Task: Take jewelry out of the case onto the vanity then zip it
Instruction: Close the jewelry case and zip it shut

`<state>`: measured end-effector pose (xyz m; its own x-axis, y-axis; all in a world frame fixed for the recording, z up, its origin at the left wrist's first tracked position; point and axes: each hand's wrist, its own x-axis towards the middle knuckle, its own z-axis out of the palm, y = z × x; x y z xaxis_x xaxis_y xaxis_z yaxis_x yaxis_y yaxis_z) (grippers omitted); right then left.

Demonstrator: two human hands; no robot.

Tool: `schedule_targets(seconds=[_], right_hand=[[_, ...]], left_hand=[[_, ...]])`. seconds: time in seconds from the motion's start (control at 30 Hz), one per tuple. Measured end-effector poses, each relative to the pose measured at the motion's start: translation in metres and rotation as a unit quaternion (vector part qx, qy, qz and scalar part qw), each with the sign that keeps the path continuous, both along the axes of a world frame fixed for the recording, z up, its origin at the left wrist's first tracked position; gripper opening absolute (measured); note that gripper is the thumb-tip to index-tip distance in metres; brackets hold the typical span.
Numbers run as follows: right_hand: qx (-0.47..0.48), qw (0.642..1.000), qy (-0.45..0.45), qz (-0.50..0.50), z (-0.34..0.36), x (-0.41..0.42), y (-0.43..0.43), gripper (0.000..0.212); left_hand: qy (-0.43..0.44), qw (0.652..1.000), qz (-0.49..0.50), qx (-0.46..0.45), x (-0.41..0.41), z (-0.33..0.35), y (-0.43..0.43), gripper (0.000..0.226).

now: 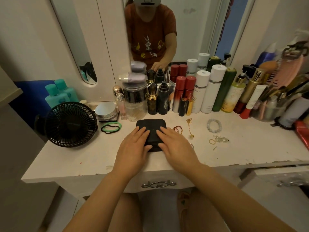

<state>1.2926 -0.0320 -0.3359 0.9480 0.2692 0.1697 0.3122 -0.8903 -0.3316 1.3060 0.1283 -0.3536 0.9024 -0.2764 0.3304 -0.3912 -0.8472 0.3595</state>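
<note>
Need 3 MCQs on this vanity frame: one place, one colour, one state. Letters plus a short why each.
1. Where does the pale bead bracelet lie relative to the black case?
A. to its right on the vanity
B. inside it
C. on the fan

2. What colour are the caps of the two red spray bottles?
A. white
B. red
C. green

3. How does the case stand?
A. wide open
B. lid down under both hands
C. lifted off the vanity

Key: 1 A, the bracelet lies on the vanity top right of the case. 2 B, both caps are red. 3 B, the left hand and right hand rest flat on the closed lid.
</note>
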Motion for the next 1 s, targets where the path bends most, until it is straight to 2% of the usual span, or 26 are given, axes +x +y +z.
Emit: schedule_targets(seconds=[0.13, 0.4, 1.0], right_hand=[[-0.033, 0.999, 0.011, -0.002, -0.010, -0.008, 0.003, 0.056], [-0.026, 1.000, 0.009, -0.009, -0.017, -0.010, 0.008, 0.059], [-0.020, 1.000, -0.004, -0.009, -0.019, -0.011, 0.007, 0.065]], left_hand=[[-0.020, 1.000, 0.001, -0.015, -0.003, -0.009, -0.006, 0.052], [-0.052, 0.997, 0.013, -0.057, -0.004, -0.026, -0.014, 0.053], [-0.065, 0.997, 0.029, -0.005, -0.003, -0.027, -0.013, 0.054]])
